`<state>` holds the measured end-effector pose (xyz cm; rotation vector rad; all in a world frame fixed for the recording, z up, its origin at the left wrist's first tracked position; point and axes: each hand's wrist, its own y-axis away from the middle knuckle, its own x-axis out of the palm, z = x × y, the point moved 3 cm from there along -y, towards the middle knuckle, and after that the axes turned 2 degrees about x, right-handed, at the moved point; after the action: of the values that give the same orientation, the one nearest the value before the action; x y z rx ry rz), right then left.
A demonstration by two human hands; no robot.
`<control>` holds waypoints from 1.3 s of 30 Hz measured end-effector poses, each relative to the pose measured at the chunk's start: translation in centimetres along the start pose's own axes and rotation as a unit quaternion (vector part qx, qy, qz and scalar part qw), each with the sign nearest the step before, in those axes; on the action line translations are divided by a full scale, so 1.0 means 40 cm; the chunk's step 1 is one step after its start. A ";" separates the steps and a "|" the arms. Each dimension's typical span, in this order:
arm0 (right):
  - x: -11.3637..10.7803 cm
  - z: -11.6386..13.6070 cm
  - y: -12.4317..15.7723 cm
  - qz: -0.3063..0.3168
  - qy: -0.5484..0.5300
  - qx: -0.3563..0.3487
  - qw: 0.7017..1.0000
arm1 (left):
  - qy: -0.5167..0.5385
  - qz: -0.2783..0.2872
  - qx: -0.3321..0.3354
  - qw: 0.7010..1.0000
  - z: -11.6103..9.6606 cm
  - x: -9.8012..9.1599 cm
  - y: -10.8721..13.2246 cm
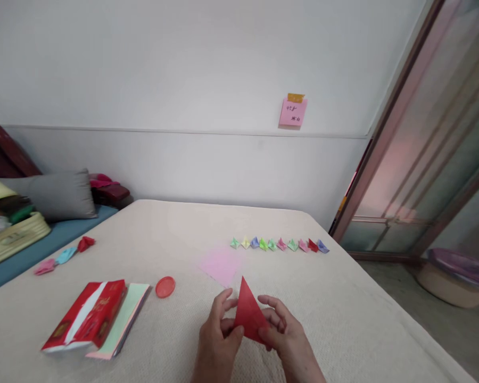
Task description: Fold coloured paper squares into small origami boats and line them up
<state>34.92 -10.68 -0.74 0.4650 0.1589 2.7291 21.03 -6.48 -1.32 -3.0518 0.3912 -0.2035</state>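
Note:
Between my two hands is a red folded sheet of paper (249, 314), its sharp tip pointing up and away from me. My left hand (219, 330) pinches its lower left corner between thumb and fingers. At the lower right corner, my right hand (283, 330) grips the paper the same way, with the index finger lifted off. Just beyond the hands a flat pink paper square (222, 265) lies on the cloth-covered table (183, 340). A row of several small folded paper pieces (281, 244) in mixed colours stands farther back to the right.
At left, a red and white packet (91, 314) rests on a stack of coloured paper (123, 314). Beside it lies a round red lid (165, 287). Three crumpled paper pieces (66, 255) sit near the left edge. A pink note (292, 111) is taped to the wall.

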 end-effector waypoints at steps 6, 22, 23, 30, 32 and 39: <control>-0.007 -0.023 -0.015 0.055 -0.018 0.036 0.998 | -0.006 0.054 -0.029 0.998 0.021 0.003 -0.011; -0.006 -0.019 -0.014 0.090 -0.015 0.054 0.994 | 0.048 0.121 -0.066 0.989 0.028 0.010 -0.018; -0.006 -0.022 -0.014 0.088 -0.007 0.058 0.994 | 0.046 0.122 -0.070 0.989 0.028 0.010 -0.018; -0.021 -0.019 -0.016 0.010 0.056 0.010 0.998 | -0.048 0.038 -0.032 0.998 0.011 -0.015 -0.017; -0.023 -0.014 -0.013 -0.019 0.101 -0.019 0.995 | -0.098 0.003 0.000 0.995 0.008 -0.023 -0.016; 0.021 -0.013 0.016 -0.042 0.203 -0.110 0.972 | 0.035 0.083 -0.051 0.995 0.009 0.015 0.000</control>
<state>33.81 -10.98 -0.86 -0.1607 -0.0198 2.6817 21.67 -6.63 -1.60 -3.0952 0.6781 -0.2910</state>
